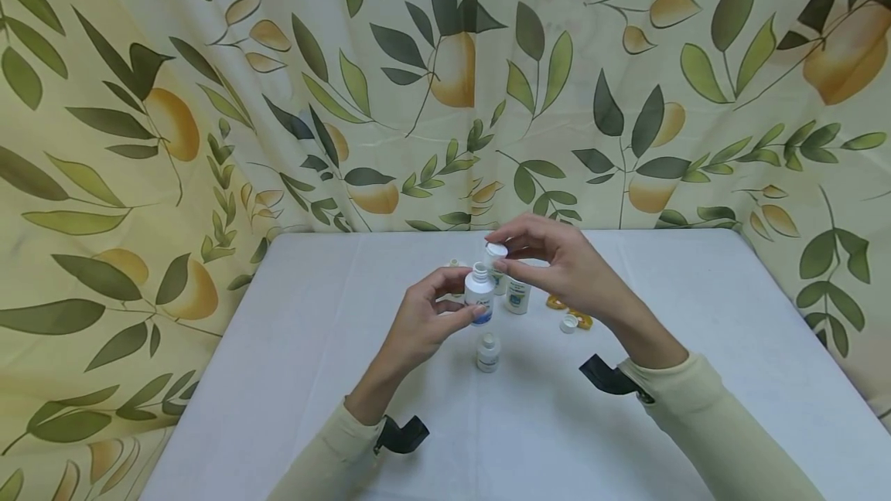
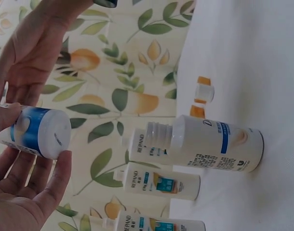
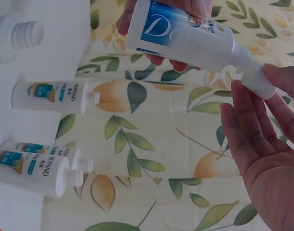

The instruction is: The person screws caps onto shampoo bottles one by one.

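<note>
My left hand (image 1: 423,317) holds a white bottle (image 1: 480,290) with a blue label, raised above the table and tilted in the right wrist view. Its threaded neck is bare. Between thumb and fingertips, my right hand (image 1: 567,261) pinches a white cap (image 3: 259,82) right beside that neck; whether they touch I cannot tell. Below the hands, an uncapped white bottle (image 1: 489,356) with a small blue label stands on the table. Behind them stand several white bottles with teal labels, one of them a REPAND bottle (image 2: 161,181), their narrow necks uncapped.
To the right of the bottles, orange pieces (image 1: 581,319) lie on the white-covered table (image 1: 334,315), with a loose white cap (image 1: 568,324) beside them. A leaf-and-fruit patterned curtain (image 1: 529,122) hangs behind the table and along its sides.
</note>
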Action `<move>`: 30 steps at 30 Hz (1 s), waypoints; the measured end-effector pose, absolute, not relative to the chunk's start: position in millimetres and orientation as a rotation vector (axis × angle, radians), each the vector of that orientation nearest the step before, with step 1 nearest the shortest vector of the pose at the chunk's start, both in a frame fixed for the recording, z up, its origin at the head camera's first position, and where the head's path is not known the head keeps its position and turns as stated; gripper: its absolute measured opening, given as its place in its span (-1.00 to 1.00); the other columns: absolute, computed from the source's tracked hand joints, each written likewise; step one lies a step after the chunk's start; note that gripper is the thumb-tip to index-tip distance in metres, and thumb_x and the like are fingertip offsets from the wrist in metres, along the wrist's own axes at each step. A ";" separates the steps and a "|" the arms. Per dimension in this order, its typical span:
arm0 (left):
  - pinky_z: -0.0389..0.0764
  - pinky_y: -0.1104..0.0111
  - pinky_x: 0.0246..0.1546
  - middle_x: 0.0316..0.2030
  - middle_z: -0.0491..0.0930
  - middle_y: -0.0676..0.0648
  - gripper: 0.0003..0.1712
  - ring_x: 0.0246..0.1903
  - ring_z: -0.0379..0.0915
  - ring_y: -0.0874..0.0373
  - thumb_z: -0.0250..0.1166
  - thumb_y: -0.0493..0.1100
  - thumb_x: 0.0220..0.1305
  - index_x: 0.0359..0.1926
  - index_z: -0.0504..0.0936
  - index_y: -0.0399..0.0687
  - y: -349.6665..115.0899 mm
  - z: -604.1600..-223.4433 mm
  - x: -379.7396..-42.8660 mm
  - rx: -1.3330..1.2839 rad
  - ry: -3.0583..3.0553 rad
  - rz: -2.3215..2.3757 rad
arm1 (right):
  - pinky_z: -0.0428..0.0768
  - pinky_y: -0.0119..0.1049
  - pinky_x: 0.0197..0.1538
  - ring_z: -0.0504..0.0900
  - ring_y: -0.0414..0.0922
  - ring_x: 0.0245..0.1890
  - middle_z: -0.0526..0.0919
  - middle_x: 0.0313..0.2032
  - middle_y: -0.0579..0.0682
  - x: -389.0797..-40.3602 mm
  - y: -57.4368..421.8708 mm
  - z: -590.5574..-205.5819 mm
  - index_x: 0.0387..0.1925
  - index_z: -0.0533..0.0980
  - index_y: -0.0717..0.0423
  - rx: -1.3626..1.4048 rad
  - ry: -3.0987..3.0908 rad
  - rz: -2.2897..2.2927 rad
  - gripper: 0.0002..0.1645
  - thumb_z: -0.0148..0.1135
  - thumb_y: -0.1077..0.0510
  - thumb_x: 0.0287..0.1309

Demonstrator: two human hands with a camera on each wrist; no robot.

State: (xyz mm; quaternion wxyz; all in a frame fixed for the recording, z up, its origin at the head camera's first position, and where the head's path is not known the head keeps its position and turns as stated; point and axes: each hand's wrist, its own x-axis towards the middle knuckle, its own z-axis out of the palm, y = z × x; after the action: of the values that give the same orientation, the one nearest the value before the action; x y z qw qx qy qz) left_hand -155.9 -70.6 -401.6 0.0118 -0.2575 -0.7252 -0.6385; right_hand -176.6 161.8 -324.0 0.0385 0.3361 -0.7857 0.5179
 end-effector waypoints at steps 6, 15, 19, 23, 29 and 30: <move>0.72 0.30 -0.01 0.11 0.59 -0.08 -0.44 0.07 0.58 0.06 0.47 -0.30 0.22 0.24 0.54 -0.15 -68.4 -401.7 -155.1 -0.797 -2.276 -1.972 | 0.67 -0.35 0.10 0.71 -0.14 -0.06 0.63 -0.04 -0.05 -175.1 161.2 -324.2 0.06 0.63 0.10 1.033 -2.443 1.584 -0.62 0.42 0.33 0.19; 0.72 0.32 -0.01 0.09 0.59 -0.09 -0.44 0.05 0.59 0.06 0.46 -0.30 0.24 0.25 0.54 -0.17 -66.0 -400.0 -153.6 -0.814 -2.281 -1.956 | 0.66 -0.23 0.16 0.70 -0.19 -0.04 0.65 -0.06 -0.11 -175.6 160.1 -327.3 0.06 0.64 0.07 1.101 -2.469 1.494 -0.62 0.43 0.28 0.20; 0.72 0.31 -0.02 0.07 0.59 -0.10 -0.45 0.03 0.59 0.06 0.46 -0.30 0.23 0.24 0.55 -0.20 -65.8 -399.8 -153.3 -0.830 -2.283 -1.956 | 0.67 -0.21 0.15 0.68 -0.20 -0.04 0.66 -0.07 -0.14 -176.0 160.1 -327.9 0.05 0.65 0.02 1.113 -2.482 1.450 -0.63 0.44 0.26 0.20; 0.72 0.31 -0.02 0.06 0.60 -0.11 -0.44 0.02 0.59 0.07 0.46 -0.31 0.23 0.24 0.54 -0.21 -66.2 -401.1 -152.3 -0.838 -2.301 -1.952 | 0.66 -0.24 0.14 0.68 -0.20 -0.06 0.67 -0.08 -0.15 -175.9 159.8 -328.4 0.03 0.66 0.00 1.123 -2.496 1.446 -0.64 0.45 0.24 0.19; 0.73 0.30 -0.05 0.06 0.62 -0.12 -0.46 0.01 0.59 0.06 0.45 -0.34 0.23 0.23 0.55 -0.22 -66.1 -401.7 -150.5 -0.871 -2.298 -1.931 | 0.67 -0.26 0.11 0.70 -0.22 -0.11 0.68 -0.12 -0.17 -174.4 158.7 -331.3 -0.02 0.66 -0.02 1.101 -2.504 1.443 -0.65 0.50 0.21 0.14; 0.73 0.30 -0.05 0.05 0.62 -0.12 -0.46 0.01 0.59 0.06 0.45 -0.34 0.23 0.22 0.55 -0.21 -66.1 -401.9 -150.5 -0.874 -2.299 -1.928 | 0.67 -0.25 0.12 0.71 -0.22 -0.12 0.69 -0.13 -0.17 -174.4 158.3 -332.2 -0.03 0.66 -0.02 1.095 -2.501 1.446 -0.66 0.51 0.20 0.13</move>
State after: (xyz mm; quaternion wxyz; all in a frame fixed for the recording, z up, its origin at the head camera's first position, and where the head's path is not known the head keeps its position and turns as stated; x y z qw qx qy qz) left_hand -150.5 -66.1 -401.9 0.0082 -0.2797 -0.7356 -0.6169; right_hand -174.4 158.3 -332.2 0.0259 0.3543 -0.8093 0.4678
